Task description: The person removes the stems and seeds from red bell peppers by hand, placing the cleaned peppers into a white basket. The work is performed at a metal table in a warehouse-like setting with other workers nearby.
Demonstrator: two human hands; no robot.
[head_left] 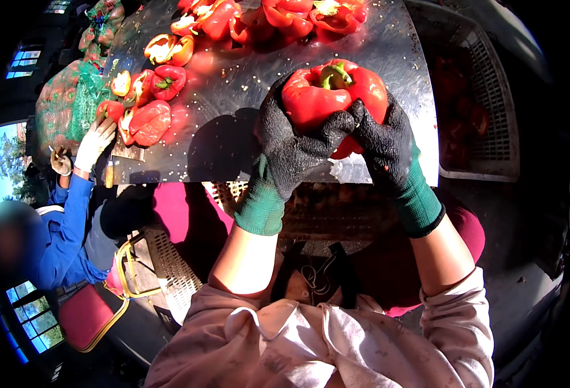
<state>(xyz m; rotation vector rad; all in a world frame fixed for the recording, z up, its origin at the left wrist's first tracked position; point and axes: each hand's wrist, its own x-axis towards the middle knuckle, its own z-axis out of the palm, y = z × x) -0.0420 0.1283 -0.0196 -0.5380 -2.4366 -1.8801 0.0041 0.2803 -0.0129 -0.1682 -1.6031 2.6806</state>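
A large red bell pepper (pixel 311 107) with a curled green stem is held up over the near edge of a metal table (pixel 233 90). My left hand (pixel 291 139), in a black-coated glove with a green cuff, wraps the pepper's left side. On its right side, my right hand (pixel 388 142) grips it in a matching glove. Both thumbs meet at the front of the pepper. The fingers behind it are mostly hidden. Farther back on the table lie several opened red peppers (pixel 217 19), some showing pale insides.
At the right stands a pale plastic crate (pixel 498 97) holding red peppers in shadow. To the left, a co-worker in a blue sleeve (pixel 75 207) reaches a white-gloved hand (pixel 95 143) to a pepper pile (pixel 149 123). Green mesh sacks (pixel 72 100) and a red-seated chair (pixel 88 317) stand beyond.
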